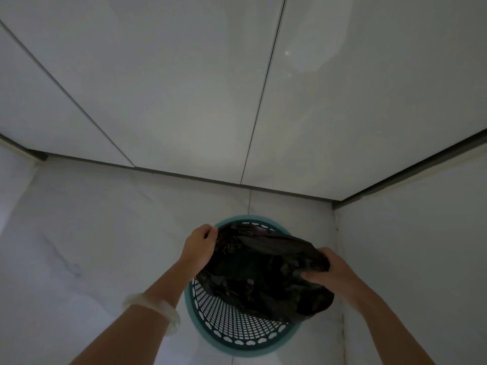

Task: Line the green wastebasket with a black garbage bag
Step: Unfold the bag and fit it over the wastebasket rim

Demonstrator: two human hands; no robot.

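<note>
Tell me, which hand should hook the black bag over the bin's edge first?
Probably the left hand. It pinches the black bag right beside the green wastebasket's rim. The right hand grips the bag's other end out past the rim.

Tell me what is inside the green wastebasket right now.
A crumpled black garbage bag, gripped by the left hand and right hand, fills much of the green wastebasket. Bare lattice wall shows nearest the camera; the bottom is covered.
</note>
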